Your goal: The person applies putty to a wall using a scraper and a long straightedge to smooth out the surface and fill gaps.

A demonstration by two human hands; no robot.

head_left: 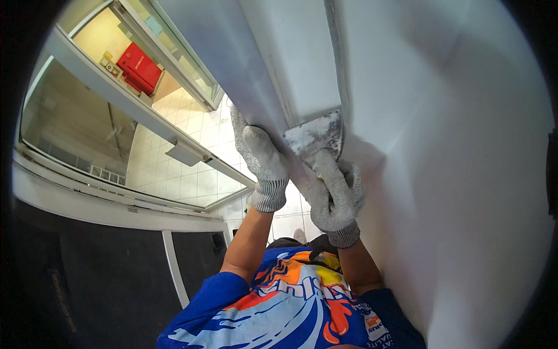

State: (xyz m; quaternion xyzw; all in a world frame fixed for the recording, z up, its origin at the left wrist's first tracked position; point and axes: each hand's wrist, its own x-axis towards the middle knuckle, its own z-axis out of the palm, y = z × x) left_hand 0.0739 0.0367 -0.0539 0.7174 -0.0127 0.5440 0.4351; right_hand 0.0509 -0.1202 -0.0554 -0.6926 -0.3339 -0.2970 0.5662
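My right hand (334, 195), in a grey knit glove, is closed on a wide putty knife (317, 136). White paste and dark smears cover its blade. The blade lies against a pale recessed strip (296, 64) of an upright white panel, beside a grey groove (337, 52). My left hand (261, 157), gloved the same way, rests on the left edge of the smooth grey-blue post (232, 58), with fingers stretched up along it and thumb raised. Part of the fingers is hidden at that edge.
Close on the right rises a broad white wall (465, 174). To the left stands a glazed, metal-framed door (168, 145), with a red cabinet (139, 68) beyond it. White tiles (174, 168) cover the floor. Dark panels (99, 267) fill the lower left.
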